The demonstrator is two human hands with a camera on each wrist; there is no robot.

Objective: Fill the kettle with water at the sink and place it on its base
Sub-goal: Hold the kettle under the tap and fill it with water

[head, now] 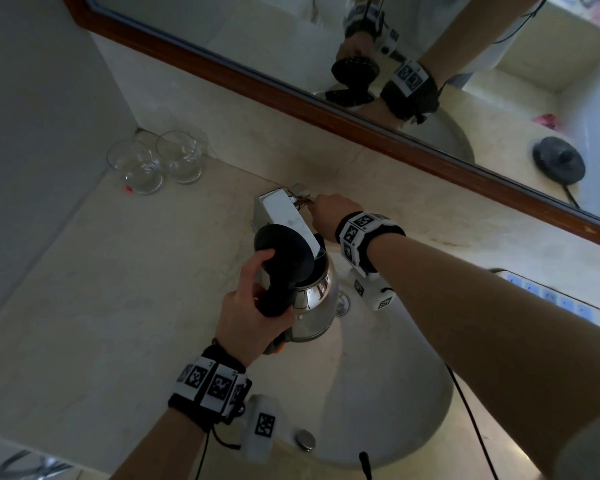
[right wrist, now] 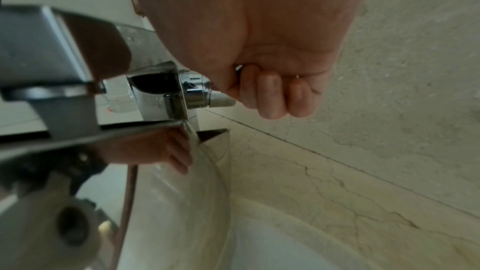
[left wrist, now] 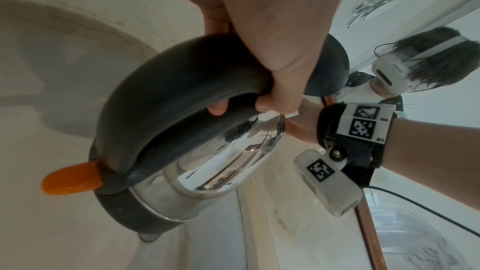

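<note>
Two hands, left [head: 246,317] gripping kettle [head: 312,299], right [head: 329,211] clutching tap lever [head: 302,197], marble counter [head: 118,289].

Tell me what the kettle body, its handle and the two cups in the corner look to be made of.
Kettle body: polished metal, likely stainless steel; it mirrors the room sharply.
Handle, gripped by the left hand: matte black, probably plastic; no reflections, a soft dull sheen.
Two cups: clear glass by the look, since the counter shows through them and the rims catch light; clear plastic cannot be ruled out.

The lid [head: 284,251] hides the kettle [head: 317,303] mouth — water level unseen — and the faucet [right wrist: 52,65] is blurred.
</note>
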